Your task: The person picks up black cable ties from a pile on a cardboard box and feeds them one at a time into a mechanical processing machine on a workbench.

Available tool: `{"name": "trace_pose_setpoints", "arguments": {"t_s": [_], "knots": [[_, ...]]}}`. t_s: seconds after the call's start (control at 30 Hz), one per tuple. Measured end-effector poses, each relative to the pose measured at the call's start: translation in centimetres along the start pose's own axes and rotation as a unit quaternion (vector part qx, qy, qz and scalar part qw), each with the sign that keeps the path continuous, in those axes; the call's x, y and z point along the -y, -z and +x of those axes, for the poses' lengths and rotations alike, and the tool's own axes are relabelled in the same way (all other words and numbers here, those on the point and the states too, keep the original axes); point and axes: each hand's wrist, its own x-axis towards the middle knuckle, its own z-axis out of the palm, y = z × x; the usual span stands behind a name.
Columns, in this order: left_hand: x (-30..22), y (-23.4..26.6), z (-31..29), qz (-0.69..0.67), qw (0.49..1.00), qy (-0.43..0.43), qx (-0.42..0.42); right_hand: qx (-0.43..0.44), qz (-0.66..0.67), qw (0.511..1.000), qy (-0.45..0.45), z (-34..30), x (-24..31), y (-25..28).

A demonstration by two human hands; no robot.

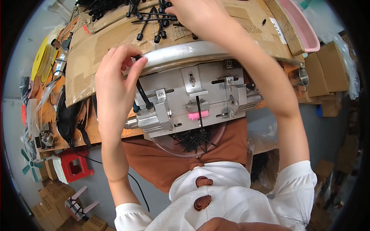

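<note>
My left hand [117, 75] is closed at the left end of the pale curved strip, with a small black part [137, 57] between thumb and fingers. Just below the thumb, a black lever rod [143, 94] rises from the left block of the metal fixture [175, 90]; whether it joins the part is hidden. My right hand [198, 15] is over the pile of black rods with capped ends [152, 23]; its fingertips are partly cut off and blurred. A thin black rod [199, 111] lies across the fixture's middle, beside a pink piece [198, 115].
A clear round tray [219, 140] of thin black rods sits on my lap below the fixture. The pale curved strip [185, 52] edges the cardboard [111, 34]. A pink bin [300, 25], a metal cup [298, 78], a yellow spool [39, 57] and a red stool [75, 164] stand around.
</note>
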Motion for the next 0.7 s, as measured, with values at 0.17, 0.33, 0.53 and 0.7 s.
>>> {"name": "trace_pose_setpoints", "arguments": {"t_s": [0.17,0.33,0.53,0.7], "knots": [[-2.0,-0.5,-5.6,-0.016,0.994,0.034,-0.103,0.234,0.028,0.972,-0.012,3.4,-0.3,-1.6],[-5.2,-3.3,-13.2,-0.043,0.998,0.02,-0.042,0.147,0.154,0.977,-0.009,2.6,-1.3,0.2],[-7.5,-8.2,-16.4,-0.02,0.995,-0.013,0.094,0.051,0.256,0.96,-0.103,1.9,-3.5,3.9],[-7.6,-9.7,-15.4,0.069,0.991,-0.014,0.114,-0.006,0.426,0.897,-0.114,-0.3,-4.4,6.8]]}}
